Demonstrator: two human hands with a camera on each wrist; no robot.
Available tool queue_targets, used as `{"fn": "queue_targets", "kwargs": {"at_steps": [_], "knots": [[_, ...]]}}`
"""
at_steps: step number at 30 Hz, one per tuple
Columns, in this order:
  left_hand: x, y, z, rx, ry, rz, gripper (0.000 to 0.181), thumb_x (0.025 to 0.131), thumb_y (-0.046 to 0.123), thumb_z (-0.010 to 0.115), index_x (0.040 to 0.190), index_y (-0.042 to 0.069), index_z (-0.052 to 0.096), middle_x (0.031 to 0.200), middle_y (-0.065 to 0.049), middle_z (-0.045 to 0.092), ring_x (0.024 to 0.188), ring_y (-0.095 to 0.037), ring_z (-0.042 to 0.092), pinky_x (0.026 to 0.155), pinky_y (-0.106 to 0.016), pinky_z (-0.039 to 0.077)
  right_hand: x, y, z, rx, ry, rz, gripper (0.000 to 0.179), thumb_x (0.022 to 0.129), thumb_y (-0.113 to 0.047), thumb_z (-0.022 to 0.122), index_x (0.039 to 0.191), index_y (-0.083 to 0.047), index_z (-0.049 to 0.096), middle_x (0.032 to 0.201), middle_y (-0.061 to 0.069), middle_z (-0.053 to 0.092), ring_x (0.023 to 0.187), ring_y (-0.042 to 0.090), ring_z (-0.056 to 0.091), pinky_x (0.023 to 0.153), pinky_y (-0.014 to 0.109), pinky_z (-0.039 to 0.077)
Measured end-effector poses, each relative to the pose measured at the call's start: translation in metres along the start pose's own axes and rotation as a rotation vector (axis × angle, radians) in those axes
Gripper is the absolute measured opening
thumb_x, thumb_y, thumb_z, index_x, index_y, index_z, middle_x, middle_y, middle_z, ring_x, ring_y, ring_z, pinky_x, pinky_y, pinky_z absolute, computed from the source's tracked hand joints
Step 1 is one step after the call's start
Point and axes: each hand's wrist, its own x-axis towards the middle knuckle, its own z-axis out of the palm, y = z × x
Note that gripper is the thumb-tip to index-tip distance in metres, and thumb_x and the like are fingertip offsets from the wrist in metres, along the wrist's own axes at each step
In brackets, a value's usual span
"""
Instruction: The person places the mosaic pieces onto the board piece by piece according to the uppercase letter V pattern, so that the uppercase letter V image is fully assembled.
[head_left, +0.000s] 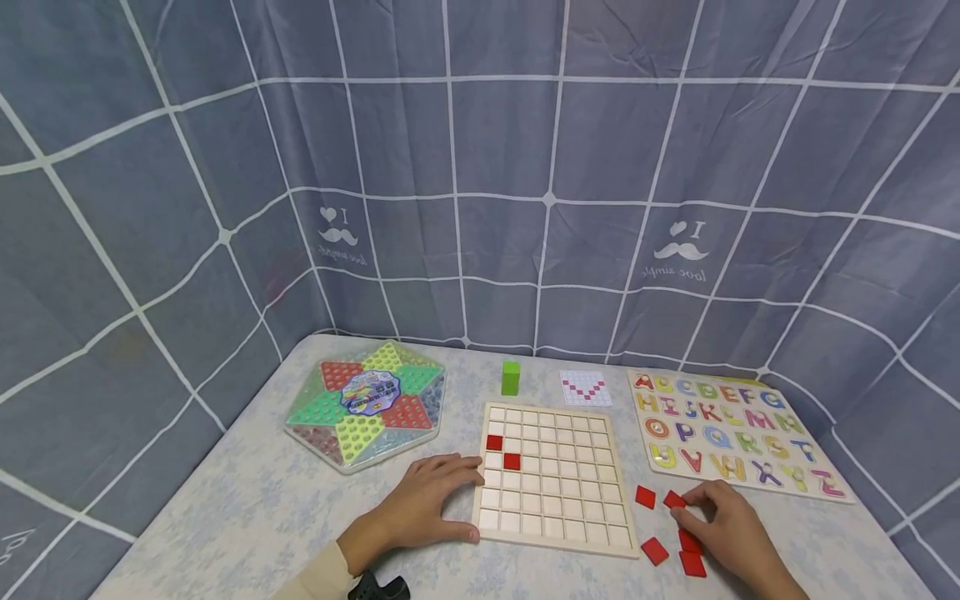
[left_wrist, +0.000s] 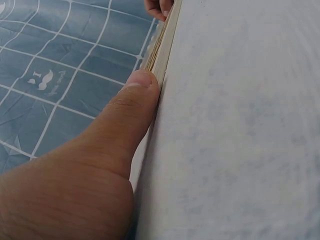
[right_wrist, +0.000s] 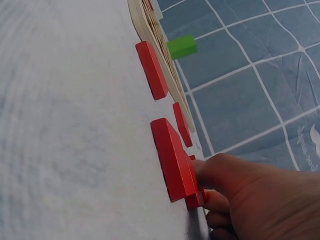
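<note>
Red tile [head_left: 672, 499] in play at the right hand [head_left: 731, 529], thumb and bent fingers pinching it, out to the right of the wooden grid board [head_left: 558, 483] and just below the letter board [head_left: 738, 427]! Four loose red squares [head_left: 655, 551] lie close around that hand, two of them by its thumb. Over on the other flank, the left hand [head_left: 423, 500] rests ungripping, fingers extended, fingertips touching the grid board's left edge. Two red pieces [head_left: 512, 461] sit in the grid, near those left fingertips.
</note>
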Motion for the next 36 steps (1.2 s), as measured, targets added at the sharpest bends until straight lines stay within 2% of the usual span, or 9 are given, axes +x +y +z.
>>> {"fn": "queue_targets", "kwargs": {"at_steps": [5,12,20,29,32,36], "knots": [[-0.001,0.000,0.000,-0.002,0.001,-0.005,0.068,0.083,0.072,0.066,0.134,0.029,0.060,0.155,0.006,0.044,0.141,-0.030,0.038,0.104,-0.062,0.031,0.000,-0.002,0.001,-0.018,0.017,-0.019,0.023,0.081,-0.019,0.085,0.092,-0.004,0.071,0.087,0.003,0.059,0.078,0.021,0.050,0.072,0.040,0.047],[-0.002,-0.001,0.000,-0.003,0.008,0.008,0.067,0.083,0.072,0.066,0.134,0.028,0.061,0.154,0.005,0.045,0.140,-0.031,0.039,0.103,-0.062,0.032,-0.001,-0.001,0.001,-0.057,0.017,-0.051,0.025,0.080,-0.023,0.086,0.092,-0.006,0.073,0.089,0.002,0.060,0.080,0.022,0.055,0.081,0.052,0.050],[-0.004,-0.001,0.000,-0.007,-0.004,-0.002,0.068,0.083,0.070,0.068,0.135,0.027,0.060,0.154,0.005,0.045,0.140,-0.031,0.039,0.104,-0.062,0.032,-0.003,-0.004,0.001,-0.096,0.013,-0.058,0.025,0.080,-0.025,0.085,0.092,-0.006,0.073,0.089,0.003,0.059,0.079,0.022,0.053,0.080,0.051,0.049],[-0.003,-0.001,0.001,-0.008,-0.008,-0.002,0.068,0.083,0.071,0.067,0.135,0.028,0.060,0.155,0.006,0.044,0.141,-0.030,0.039,0.105,-0.061,0.031,-0.002,-0.004,0.000,-0.086,0.054,-0.062,0.027,0.081,-0.025,0.085,0.092,-0.003,0.074,0.086,0.002,0.059,0.076,0.019,0.053,0.074,0.045,0.050],[-0.002,0.000,0.001,0.000,-0.009,0.000,0.069,0.083,0.072,0.067,0.136,0.028,0.060,0.155,0.005,0.044,0.141,-0.030,0.039,0.105,-0.061,0.031,0.000,-0.006,-0.002,-0.075,0.086,-0.094,0.027,0.081,-0.025,0.085,0.093,-0.004,0.075,0.085,0.001,0.057,0.075,0.018,0.053,0.069,0.040,0.050],[0.000,0.001,0.000,0.007,-0.010,0.002,0.069,0.083,0.071,0.067,0.136,0.027,0.059,0.155,0.005,0.044,0.141,-0.030,0.038,0.105,-0.061,0.031,0.006,-0.016,-0.002,-0.047,0.133,-0.176,0.024,0.081,-0.025,0.086,0.092,-0.006,0.076,0.085,-0.002,0.056,0.076,0.016,0.054,0.064,0.034,0.048]]}}
